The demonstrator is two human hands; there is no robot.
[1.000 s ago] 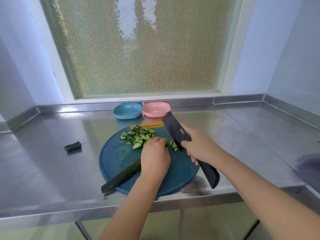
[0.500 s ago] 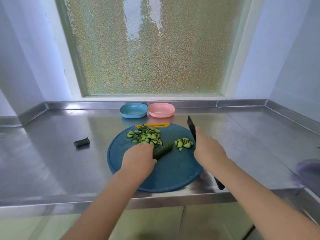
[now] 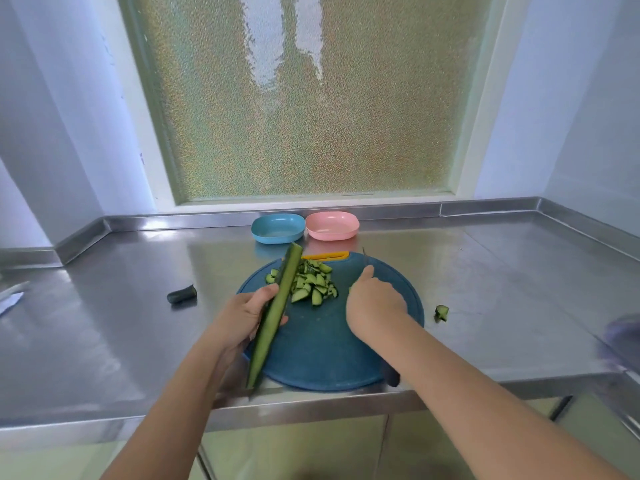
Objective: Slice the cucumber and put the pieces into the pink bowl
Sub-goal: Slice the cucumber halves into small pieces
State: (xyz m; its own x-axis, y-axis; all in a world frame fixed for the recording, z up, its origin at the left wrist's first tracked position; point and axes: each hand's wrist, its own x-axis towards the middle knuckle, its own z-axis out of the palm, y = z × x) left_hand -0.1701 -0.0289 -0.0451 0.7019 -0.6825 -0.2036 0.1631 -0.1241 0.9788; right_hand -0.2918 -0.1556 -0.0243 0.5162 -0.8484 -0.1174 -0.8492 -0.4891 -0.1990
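My left hand (image 3: 244,311) holds a long cucumber strip (image 3: 277,313) lifted over the left side of the round blue cutting board (image 3: 322,358). A heap of cut cucumber pieces (image 3: 311,282) lies on the board's far part. My right hand (image 3: 374,303) grips the black knife edge-on; only its handle end (image 3: 391,375) and thin blade tip (image 3: 364,252) show. The pink bowl (image 3: 332,225) sits beyond the board and looks to hold nothing. One cut piece (image 3: 441,312) lies on the counter right of the board.
A blue bowl (image 3: 277,229) stands left of the pink one. A dark cucumber end (image 3: 181,294) lies on the steel counter (image 3: 104,323) at the left. A yellow strip (image 3: 329,255) edges the board's far side. A purple blurred thing (image 3: 623,337) sits at the right edge.
My left hand has picked up the long cucumber strip and now holds it pointing away from me. One piece now lies on the counter right of the board. The knife has turned edge-on.
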